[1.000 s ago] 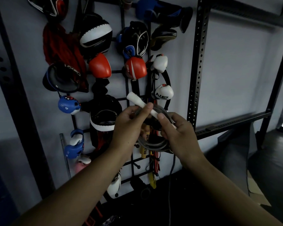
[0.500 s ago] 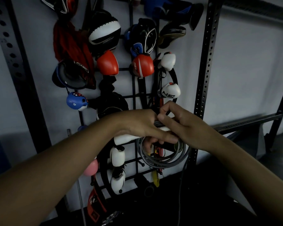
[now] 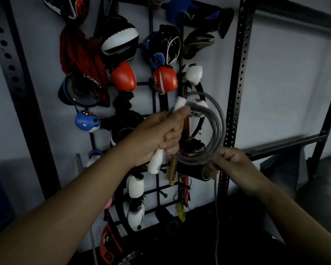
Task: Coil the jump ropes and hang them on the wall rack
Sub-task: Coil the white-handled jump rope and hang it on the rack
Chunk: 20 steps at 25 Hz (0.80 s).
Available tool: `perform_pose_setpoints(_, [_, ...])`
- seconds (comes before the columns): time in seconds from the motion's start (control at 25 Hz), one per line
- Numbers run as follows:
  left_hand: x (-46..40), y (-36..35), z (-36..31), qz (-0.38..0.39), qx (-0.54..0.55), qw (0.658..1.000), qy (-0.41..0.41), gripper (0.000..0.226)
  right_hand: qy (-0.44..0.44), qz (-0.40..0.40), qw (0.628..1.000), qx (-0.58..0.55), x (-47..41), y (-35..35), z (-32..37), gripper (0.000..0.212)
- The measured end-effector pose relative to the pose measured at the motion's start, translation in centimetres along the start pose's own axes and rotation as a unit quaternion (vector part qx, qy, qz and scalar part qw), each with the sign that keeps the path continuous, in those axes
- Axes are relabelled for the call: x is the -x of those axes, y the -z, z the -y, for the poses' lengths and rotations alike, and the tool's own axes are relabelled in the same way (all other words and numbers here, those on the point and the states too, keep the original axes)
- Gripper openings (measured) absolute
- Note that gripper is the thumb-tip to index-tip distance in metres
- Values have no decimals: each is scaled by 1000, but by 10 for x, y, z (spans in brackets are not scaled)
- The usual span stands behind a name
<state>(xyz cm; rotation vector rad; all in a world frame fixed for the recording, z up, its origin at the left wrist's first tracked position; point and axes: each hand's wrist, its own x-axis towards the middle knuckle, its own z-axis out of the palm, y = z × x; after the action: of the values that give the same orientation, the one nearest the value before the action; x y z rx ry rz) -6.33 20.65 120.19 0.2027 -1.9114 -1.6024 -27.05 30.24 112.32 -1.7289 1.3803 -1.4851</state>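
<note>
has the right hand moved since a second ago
Yes. The right hand has dropped lower and gone rightward against the perforated black upright, now pinching the bottom of the grey rope coil.

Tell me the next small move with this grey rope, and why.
Probably wind in the loose tail. The left hand grips the white handle and the grey coil, the right hand pinches the coil's lower edge, yet a strand hangs toward the floor, so it looks unready for the wall rack.
</note>
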Motion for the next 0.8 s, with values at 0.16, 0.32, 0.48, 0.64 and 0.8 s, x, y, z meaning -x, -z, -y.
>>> perform_pose_setpoints(0.16, [-16,-29,23,-191,207,957,-69,45,-27,-7,979,-204,-2,-46,10,66])
perform_pose_setpoints(0.32, [-14,-54,51,-337,106,932,-76,43,-7,-134,970,-204,0,-83,26,61])
perform_pose_setpoints(0.48, [-5,-48,56,-308,43,948,-62,42,-12,-227,950,-213,-5,-81,25,35])
perform_pose_setpoints(0.64, [7,-3,38,-265,-69,959,-78,51,-8,-170,985,-27,-10,-48,29,29])
perform_pose_setpoints(0.8, [13,22,-19,-89,-426,892,-121,77,27,-35,976,213,-23,-21,42,28])
